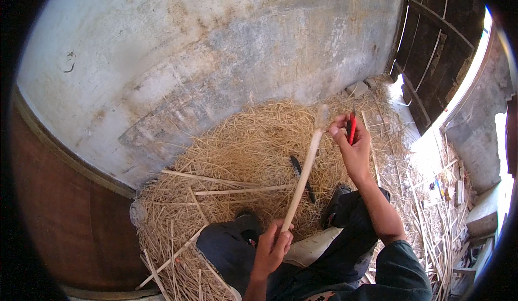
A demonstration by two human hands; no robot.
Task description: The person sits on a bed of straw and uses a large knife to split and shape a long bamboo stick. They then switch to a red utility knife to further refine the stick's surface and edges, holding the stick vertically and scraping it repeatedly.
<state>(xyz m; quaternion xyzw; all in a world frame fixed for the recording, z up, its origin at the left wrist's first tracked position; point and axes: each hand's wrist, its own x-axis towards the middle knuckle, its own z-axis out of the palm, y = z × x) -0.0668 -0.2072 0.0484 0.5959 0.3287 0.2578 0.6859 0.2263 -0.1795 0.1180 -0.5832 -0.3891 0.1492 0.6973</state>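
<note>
The left hand (272, 247) has its fingers clamped on the lower end of a pale stick (303, 174). The stick slants up to the right hand (353, 147), whose fingers close on a red tool (352, 128) above the straw (237, 150).

The stick's (304, 176) top end is motion-blurred, and the red tool (352, 128) is mostly hidden behind the right hand (353, 150).

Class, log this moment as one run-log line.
left hand: grips pale stick low | right hand: holds red-handled tool near stick top | underfoot: straw, dark tool
</note>
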